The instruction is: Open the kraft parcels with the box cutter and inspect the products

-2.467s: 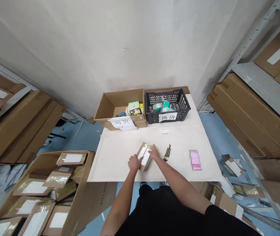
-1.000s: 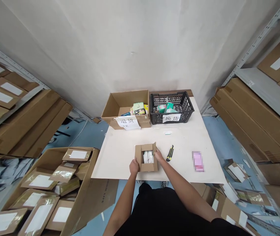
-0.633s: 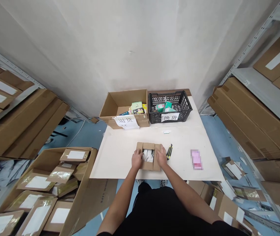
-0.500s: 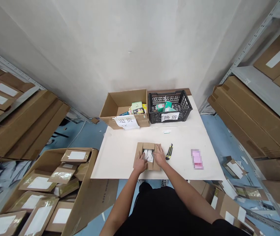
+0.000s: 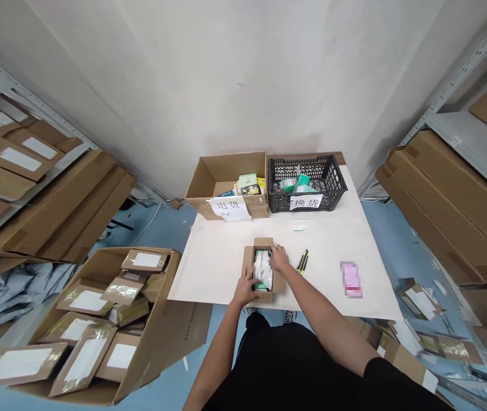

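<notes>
The small brown cardboard box (image 5: pixel 278 283) now gapes wider, leaving its green-and-white packaged contents (image 5: pixel 262 268) reachable. Left hand (image 5: pixel 245 287) touches eight o'clock, right hand (image 5: pixel 278 258) two; whether either grips is unclear.

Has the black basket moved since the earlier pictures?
No: judged against the neighbouring cardboard box, the black basket has not shifted; it still stands close on its right.

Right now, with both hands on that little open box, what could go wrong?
The yellow-and-black cutter lies beside the right hand, so the arm might bump it; I can't tell if its blade is out.
The open box sits near the front edge of the table, so a tug from the left hand could perhaps tip it off.
</notes>
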A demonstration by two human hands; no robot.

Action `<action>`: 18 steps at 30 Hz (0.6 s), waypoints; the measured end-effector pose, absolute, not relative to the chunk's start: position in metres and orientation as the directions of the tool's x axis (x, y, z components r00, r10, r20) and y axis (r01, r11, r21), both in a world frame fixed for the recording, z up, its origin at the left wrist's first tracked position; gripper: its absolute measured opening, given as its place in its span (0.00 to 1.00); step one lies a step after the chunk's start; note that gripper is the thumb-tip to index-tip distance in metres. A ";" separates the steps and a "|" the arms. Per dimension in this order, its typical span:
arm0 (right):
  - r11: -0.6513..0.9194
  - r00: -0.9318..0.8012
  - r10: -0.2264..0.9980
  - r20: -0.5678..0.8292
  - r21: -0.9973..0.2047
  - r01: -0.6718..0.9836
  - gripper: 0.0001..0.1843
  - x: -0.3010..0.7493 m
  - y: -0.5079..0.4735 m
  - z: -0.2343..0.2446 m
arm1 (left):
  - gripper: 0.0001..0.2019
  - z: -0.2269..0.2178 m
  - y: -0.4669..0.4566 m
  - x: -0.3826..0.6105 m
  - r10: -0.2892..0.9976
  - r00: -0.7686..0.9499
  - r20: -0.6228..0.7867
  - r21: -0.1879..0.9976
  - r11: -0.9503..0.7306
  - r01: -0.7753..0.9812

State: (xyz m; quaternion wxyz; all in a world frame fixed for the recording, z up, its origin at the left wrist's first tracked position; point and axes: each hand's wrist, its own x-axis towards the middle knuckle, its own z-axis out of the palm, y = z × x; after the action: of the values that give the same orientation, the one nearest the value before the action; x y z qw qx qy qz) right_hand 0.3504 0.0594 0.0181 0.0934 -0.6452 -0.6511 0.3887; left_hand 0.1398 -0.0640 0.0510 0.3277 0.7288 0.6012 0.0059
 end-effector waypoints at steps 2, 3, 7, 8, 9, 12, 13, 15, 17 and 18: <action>-0.137 -0.145 0.923 -0.355 -0.659 0.740 0.52 0.352 0.062 0.012 | 0.24 0.048 -0.069 0.144 0.898 0.266 -0.351 0.469 -0.077 0.880; -0.132 -0.147 0.931 -0.334 -0.684 0.717 0.51 0.353 0.062 0.010 | 0.20 0.047 -0.072 0.145 0.903 0.269 -0.334 0.468 -0.089 0.879; -0.115 -0.154 0.956 -0.251 -0.799 0.590 0.48 0.353 0.059 -0.002 | 0.14 0.047 -0.083 0.137 0.925 0.264 -0.274 0.473 -0.109 0.874; -0.119 -0.149 0.959 -0.241 -0.819 0.562 0.48 0.351 0.058 -0.005 | 0.14 0.048 -0.085 0.133 0.932 0.247 -0.265 0.470 -0.099 0.877; -0.125 -0.144 0.961 -0.237 -0.833 0.538 0.48 0.347 0.058 -0.009 | 0.14 0.048 -0.087 0.128 0.939 0.223 -0.260 0.462 -0.082 0.883; -0.140 -0.145 0.961 -0.237 -0.864 0.483 0.49 0.327 0.063 -0.018 | 0.13 0.046 -0.090 0.107 0.957 0.147 -0.251 0.423 -0.028 0.906; -0.140 -0.154 0.959 -0.237 -0.872 0.469 0.49 0.317 0.066 -0.021 | 0.13 0.044 -0.089 0.098 0.964 0.132 -0.232 0.414 -0.024 0.910; -0.133 -0.181 0.955 -0.236 -0.883 0.450 0.49 0.296 0.076 -0.027 | 0.12 0.040 -0.088 0.078 0.978 0.115 -0.172 0.408 -0.036 0.912; -0.111 -0.217 0.949 -0.229 -0.886 0.450 0.49 0.273 0.087 -0.031 | 0.12 0.036 -0.085 0.058 0.988 0.098 -0.118 0.404 -0.042 0.914; -0.094 -0.237 0.946 -0.222 -0.885 0.456 0.49 0.260 0.094 -0.033 | 0.12 0.035 -0.083 0.047 0.991 0.081 -0.104 0.401 -0.033 0.915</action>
State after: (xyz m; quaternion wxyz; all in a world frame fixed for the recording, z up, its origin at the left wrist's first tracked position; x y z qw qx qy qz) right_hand 0.2601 0.0939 -0.0331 0.2552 -0.5626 -0.6229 0.4800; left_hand 0.0471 -0.0828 0.0345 0.1859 0.7114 0.6701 0.1019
